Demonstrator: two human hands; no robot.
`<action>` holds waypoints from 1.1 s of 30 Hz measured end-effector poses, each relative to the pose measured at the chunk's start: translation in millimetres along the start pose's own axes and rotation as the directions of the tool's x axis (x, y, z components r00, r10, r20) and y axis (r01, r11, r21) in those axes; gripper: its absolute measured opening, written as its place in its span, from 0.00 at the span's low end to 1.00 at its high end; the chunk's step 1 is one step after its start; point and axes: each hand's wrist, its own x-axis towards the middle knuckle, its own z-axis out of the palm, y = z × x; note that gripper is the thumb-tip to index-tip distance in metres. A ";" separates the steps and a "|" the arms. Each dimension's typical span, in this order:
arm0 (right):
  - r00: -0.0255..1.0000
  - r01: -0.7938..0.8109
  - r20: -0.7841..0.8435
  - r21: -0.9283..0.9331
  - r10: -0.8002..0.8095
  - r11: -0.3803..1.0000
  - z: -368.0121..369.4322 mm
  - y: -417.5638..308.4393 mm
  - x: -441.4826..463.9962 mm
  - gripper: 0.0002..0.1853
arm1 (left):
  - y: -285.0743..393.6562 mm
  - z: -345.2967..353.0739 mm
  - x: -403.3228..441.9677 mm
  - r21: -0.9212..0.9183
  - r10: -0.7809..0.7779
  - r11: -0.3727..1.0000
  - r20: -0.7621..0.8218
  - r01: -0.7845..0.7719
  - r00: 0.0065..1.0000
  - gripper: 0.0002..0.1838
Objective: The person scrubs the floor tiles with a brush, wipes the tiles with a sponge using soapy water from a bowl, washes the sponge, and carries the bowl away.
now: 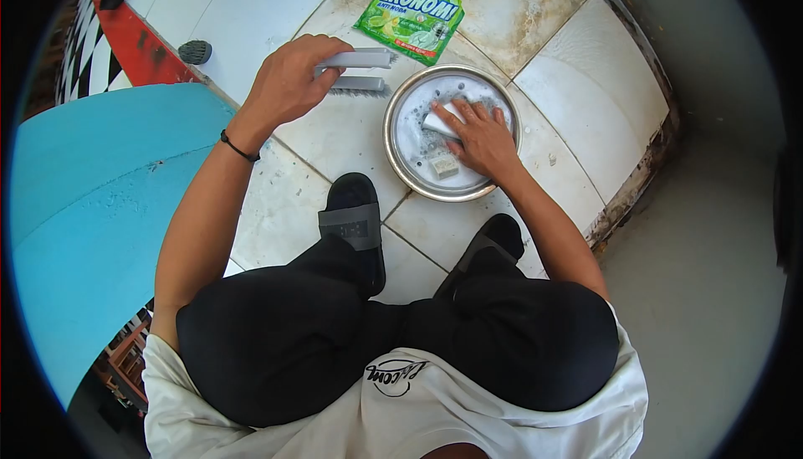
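Observation:
My left hand [294,74] is closed on a grey-white scrub brush [358,59] with grey bristles, held left of the metal basin [452,195]. A second, similar brush [358,84] shows just below it; I cannot tell whether the hand holds that too or it lies on the floor. Inside the basin is foamy, whitish water. My right hand [481,137] is in the basin, its fingers over a white block [441,121] that it partly hides. Near the hand, a small pale grey block [444,166] sits in the foam.
A green Ekonomi detergent packet [410,17] lies on the tiled floor [577,116] beyond the basin. A dark round scrubber [195,52] is at the left. A blue surface [109,191] fills the left side, and a grey wall [711,166] stands at the right.

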 end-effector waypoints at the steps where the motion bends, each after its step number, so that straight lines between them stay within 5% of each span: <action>1: 0.999 -0.022 0.049 -0.001 0.022 1.000 2.5 0.1 -0.9 0.33 | -0.4 0.6 -0.2 -0.001 -0.004 1.000 0.004 0.004 1.000 0.15; 4: 0.990 0.004 0.141 -0.023 -0.001 1.000 13.3 4.5 0.5 0.33 | -3.6 3.6 -1.5 -0.006 0.009 1.000 -0.002 -0.009 1.000 0.15; 7: 0.998 0.066 0.026 -0.166 -0.063 0.984 27.9 12.4 3.2 0.33 | -5.5 5.0 -2.6 -0.008 0.023 1.000 -0.007 -0.023 1.000 0.15; 10: 0.998 0.025 0.064 0.040 -0.027 0.999 -5.5 7.8 3.3 0.31 | -3.7 3.6 -3.0 -0.017 -0.031 0.999 0.027 0.031 0.999 0.15; 13: 0.997 -0.017 -0.073 0.138 0.027 0.990 -25.5 6.2 5.4 0.29 | -6.2 5.7 -4.2 -0.011 -0.068 0.998 0.065 0.069 0.996 0.16; 14: 0.996 -0.005 -0.082 0.360 0.037 0.933 -32.1 7.7 7.2 0.28 | -8.0 7.1 -5.4 -0.005 -0.073 0.997 0.075 0.074 0.995 0.16; 16: 0.994 0.026 -0.093 0.738 0.063 0.675 -43.6 11.4 11.6 0.27 | -10.4 9.5 -7.1 -0.026 -0.061 0.998 0.059 0.063 0.996 0.16; 19: 0.917 -0.338 0.358 0.932 0.178 -0.130 -51.1 -0.9 14.3 0.25 | -6.7 8.1 -6.3 -0.025 -0.079 0.996 0.065 0.080 0.995 0.15; 25: 0.821 -0.431 0.450 0.892 0.351 -0.136 -18.0 -3.8 27.5 0.29 | -6.9 8.9 -6.8 -0.016 -0.062 0.998 0.079 0.063 0.995 0.14; 33: 0.836 -0.422 0.421 0.903 0.351 -0.079 -26.5 -14.8 25.1 0.25 | -5.1 9.6 -6.3 0.000 -0.066 0.998 0.097 0.066 0.993 0.14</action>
